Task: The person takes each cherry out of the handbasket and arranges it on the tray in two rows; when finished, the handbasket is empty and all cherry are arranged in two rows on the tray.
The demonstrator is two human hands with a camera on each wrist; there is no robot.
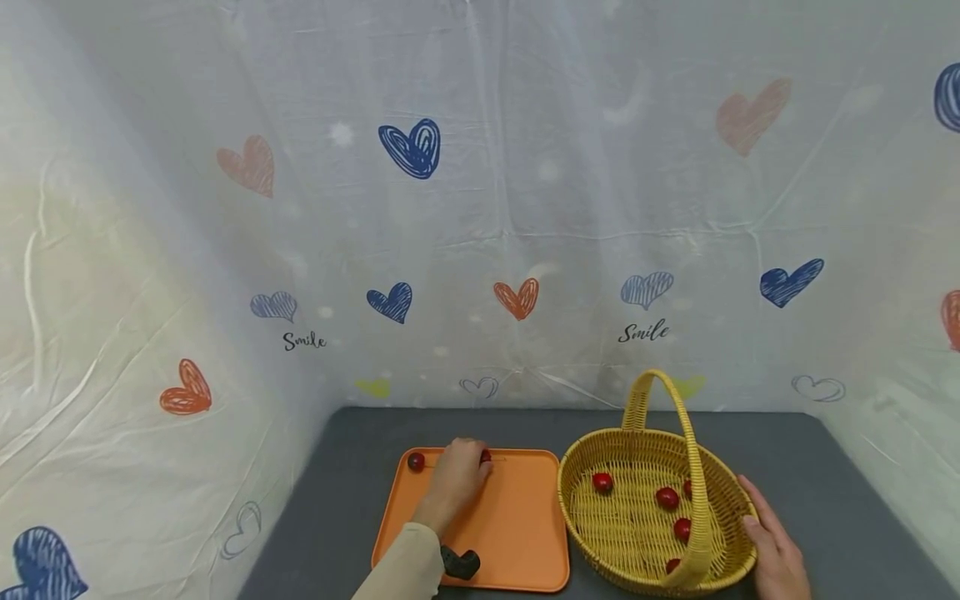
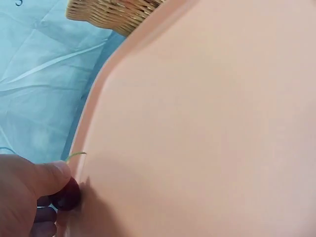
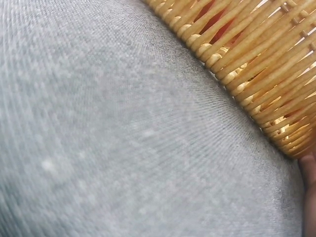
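At the far edge of the orange tray [image 1: 517,533], my left hand [image 1: 453,479] pinches a dark red cherry [image 2: 68,196] between thumb and fingers. Its thin green stem [image 2: 76,154] sticks up past the thumb. Another cherry [image 1: 416,461] lies in the tray's far left corner, left of that hand. To the right of the tray stands a yellow wicker basket [image 1: 618,529] with a tall arched handle [image 1: 692,467]. Several red cherries [image 1: 667,498] are spread over its bottom. My right hand [image 1: 780,546] holds the basket's right side, thumb near the rim; its fingertips are partly hidden.
Tray and basket stand close together on a dark grey tabletop [image 1: 330,500]. A pale curtain [image 1: 570,325] printed with hearts hangs behind and along both sides. At my left wrist is a black curved piece [image 1: 460,563]. The basket handle arches over the basket's opening.
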